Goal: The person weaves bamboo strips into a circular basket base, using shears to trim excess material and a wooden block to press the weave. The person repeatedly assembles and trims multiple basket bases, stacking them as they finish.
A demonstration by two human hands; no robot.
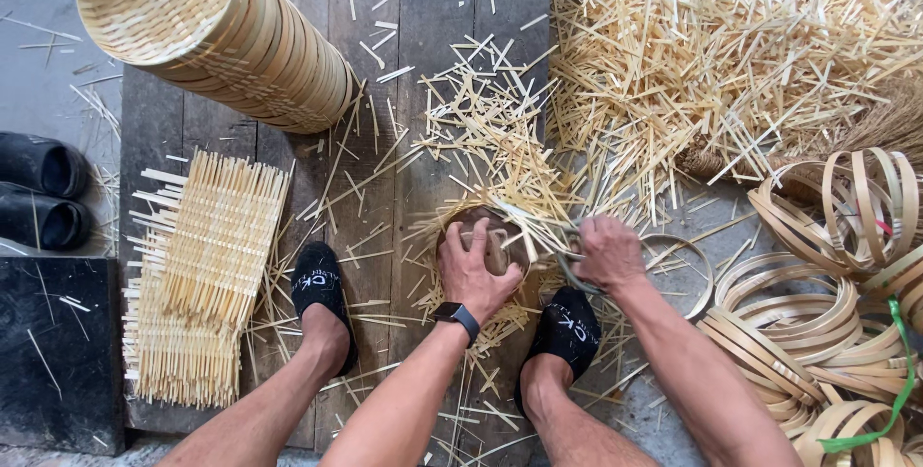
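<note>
Head view: seated over dark wooden planks [423, 5], a person presses the left hand [474, 275], fingers spread and gripping, onto a round woven bamboo piece [492, 236] lying between both black-socked feet. The right hand [606, 253] is clenched around a pair of shears [569, 270] at the piece's right edge. Loose bamboo offcuts [731, 53] are heaped above, a stack of finished baskets [216, 29] lies top left, flat woven mats [207, 265] at left, and bamboo hoops [827, 275] at right.

Two hands [478, 275], two black slippers [320, 289]
</note>
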